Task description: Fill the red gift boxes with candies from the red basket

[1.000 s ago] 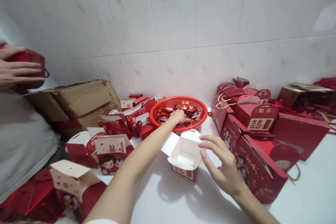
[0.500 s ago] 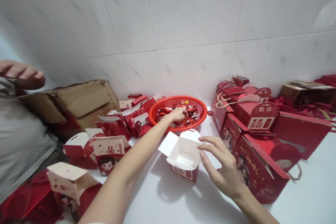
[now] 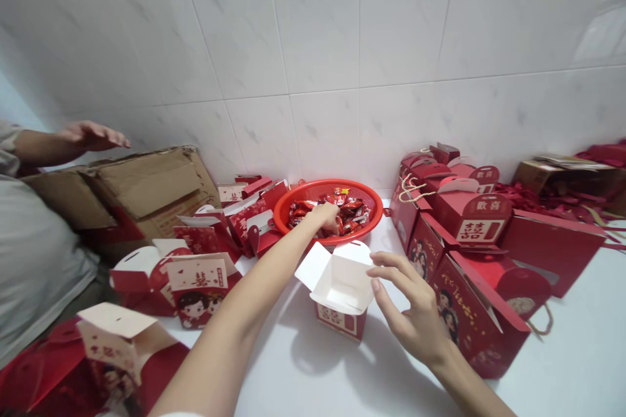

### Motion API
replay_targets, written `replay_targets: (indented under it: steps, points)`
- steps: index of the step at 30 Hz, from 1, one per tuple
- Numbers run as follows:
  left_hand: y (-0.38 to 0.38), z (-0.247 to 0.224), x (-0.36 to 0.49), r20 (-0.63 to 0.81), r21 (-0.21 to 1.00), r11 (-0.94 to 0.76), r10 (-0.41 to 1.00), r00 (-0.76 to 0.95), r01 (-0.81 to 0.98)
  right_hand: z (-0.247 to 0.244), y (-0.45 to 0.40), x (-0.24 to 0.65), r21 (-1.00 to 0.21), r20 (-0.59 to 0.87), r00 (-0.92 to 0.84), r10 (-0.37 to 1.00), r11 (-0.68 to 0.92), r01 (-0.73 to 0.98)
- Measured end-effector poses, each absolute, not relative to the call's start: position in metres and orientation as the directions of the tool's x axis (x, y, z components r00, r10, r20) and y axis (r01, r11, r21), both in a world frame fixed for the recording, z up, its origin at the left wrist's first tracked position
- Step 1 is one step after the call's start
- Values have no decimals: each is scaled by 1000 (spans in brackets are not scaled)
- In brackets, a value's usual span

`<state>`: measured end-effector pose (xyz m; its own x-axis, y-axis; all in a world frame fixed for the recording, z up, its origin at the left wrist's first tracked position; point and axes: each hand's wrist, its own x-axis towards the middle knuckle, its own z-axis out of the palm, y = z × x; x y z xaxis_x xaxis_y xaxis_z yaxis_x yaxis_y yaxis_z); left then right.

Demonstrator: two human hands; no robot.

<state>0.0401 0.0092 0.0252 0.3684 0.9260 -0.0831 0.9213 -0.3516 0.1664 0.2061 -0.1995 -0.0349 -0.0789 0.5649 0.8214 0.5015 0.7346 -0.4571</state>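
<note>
Your left hand [image 3: 327, 217] is down inside the red plastic basket [image 3: 378, 210], resting among the red-wrapped packets [image 3: 353, 214]. Its fingers bend downward and their tips are hidden, so how far open they are, and whether they have hold of a packet, you cannot tell from here. Your forearm crosses in from the lower left, passing over the basket's near rim.

Your right hand [image 3: 409, 306] is partly open, fingers spread and loosely curved, with the fingertips at the right edge of the small gift box [image 3: 341, 320]. They do not close around it; whether they press on the edge is unclear. That box stands upright on the white desk [image 3: 278, 381], just in front of the basket and between your forearms. Its flaps are folded outward, and its white inner walls and floor show.

On your left, red and cream boxes [image 3: 198, 293] stand in a loose group, several with raised flaps, in front of a brown cardboard carton [image 3: 147, 186]. Above that carton hangs a co-worker's hand [image 3: 98, 135], its fingers extended. On your right, closed red boxes [image 3: 476, 218] sit among larger red bags [image 3: 482, 316], some with cord handles. A tiled wall [image 3: 323, 26] rises behind everything.
</note>
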Motion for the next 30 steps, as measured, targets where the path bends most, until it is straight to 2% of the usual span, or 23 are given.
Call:
replay_targets:
  steps: [6, 11, 14, 17, 24, 27, 30]
  points:
    - [11, 38, 19, 190, 396, -327, 943, 272, 858, -33, -201, 206, -443, 830, -81, 552, 739, 508]
    - [10, 40, 19, 219, 537, -372, 928, 300, 757, -34, -201, 206, -444, 829, -78, 553, 737, 510]
    - [7, 36, 28, 167, 529, -427, 900, 403, 734, -35, -200, 206, -446, 828, -76, 555, 736, 509]
    - [2, 30, 40, 59, 455, -460, 870, 490, 763, -36, -199, 206, -449, 827, -73, 558, 733, 511]
    - [-8, 24, 63, -102, 265, -432, 876, 471, 862, -37, -198, 206, -456, 820, -71, 568, 723, 520]
    - [-8, 23, 63, -101, 266, -407, 890, 445, 874, -36, -198, 206, -459, 810, -79, 581, 713, 530]
    - [-5, 24, 56, -102, 342, -382, 893, 438, 859, -36, -198, 207, -469, 792, -87, 604, 694, 546]
